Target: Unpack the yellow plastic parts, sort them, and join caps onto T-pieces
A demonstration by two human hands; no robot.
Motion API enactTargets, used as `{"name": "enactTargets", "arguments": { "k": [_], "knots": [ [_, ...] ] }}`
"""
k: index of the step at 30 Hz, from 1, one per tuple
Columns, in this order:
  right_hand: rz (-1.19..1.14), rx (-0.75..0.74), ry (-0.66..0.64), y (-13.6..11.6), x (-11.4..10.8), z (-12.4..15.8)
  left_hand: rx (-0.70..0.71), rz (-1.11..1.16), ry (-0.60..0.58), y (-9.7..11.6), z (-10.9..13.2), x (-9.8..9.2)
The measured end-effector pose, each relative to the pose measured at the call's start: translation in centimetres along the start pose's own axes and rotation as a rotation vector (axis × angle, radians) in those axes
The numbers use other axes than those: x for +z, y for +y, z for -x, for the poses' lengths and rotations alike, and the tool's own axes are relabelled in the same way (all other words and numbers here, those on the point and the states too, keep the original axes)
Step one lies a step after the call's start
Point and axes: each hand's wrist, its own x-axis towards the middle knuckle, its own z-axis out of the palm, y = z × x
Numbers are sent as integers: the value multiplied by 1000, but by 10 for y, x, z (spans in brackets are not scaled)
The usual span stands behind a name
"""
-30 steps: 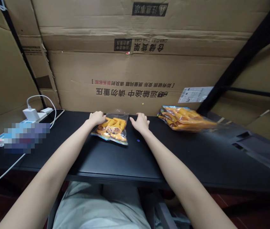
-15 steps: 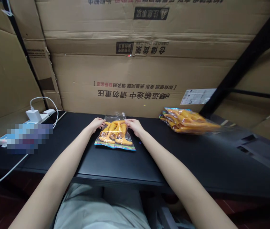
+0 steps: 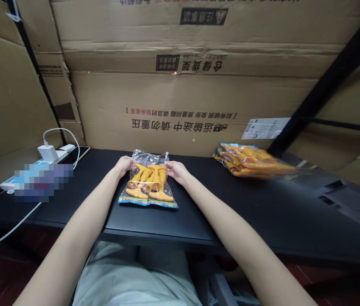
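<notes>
A clear plastic bag of orange pieces (image 3: 149, 185) lies on the black table (image 3: 246, 212) straight ahead of me. My left hand (image 3: 123, 165) pinches the bag's upper left edge. My right hand (image 3: 175, 170) pinches its upper right edge. The bag's far end is raised a little, and its coloured bottom strip rests on the table nearer to me.
A pile of similar bags of orange pieces (image 3: 250, 160) lies at the back right. At the left stand a power strip with a white charger (image 3: 49, 152), its cable, and a phone (image 3: 74, 154). Cardboard walls (image 3: 180, 93) close the back and left. A black post (image 3: 320, 80) slants at the right.
Both hands have closed in on the bag's top corners and drawn it toward me, turning it square; one second ago the right hand lay apart from it on the table.
</notes>
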Motion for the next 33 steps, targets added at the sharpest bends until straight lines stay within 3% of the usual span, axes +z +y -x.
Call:
{"name": "enactTargets", "arguments": {
  "k": [4, 7, 10, 17, 23, 33],
  "knots": [
    [-42, 14, -18, -1, -3, -1, -92, 178, -147, -1, -2, -8],
    [-33, 14, -46, -1, -4, 0, -57, 211, -261, -4, -2, -14],
    [1, 0, -65, 0, -6, 0, -38, 162, -304, -5, -3, -20],
    [15, -34, -141, 0, -18, -8, -54, 140, -310, -2, -4, -32],
    [54, -99, -220, 2, -23, -12, -38, 109, -250, -3, -4, -29],
    [597, -380, -282, -5, -23, -10, 68, 45, -165, -6, -3, -19]
  ]
}}
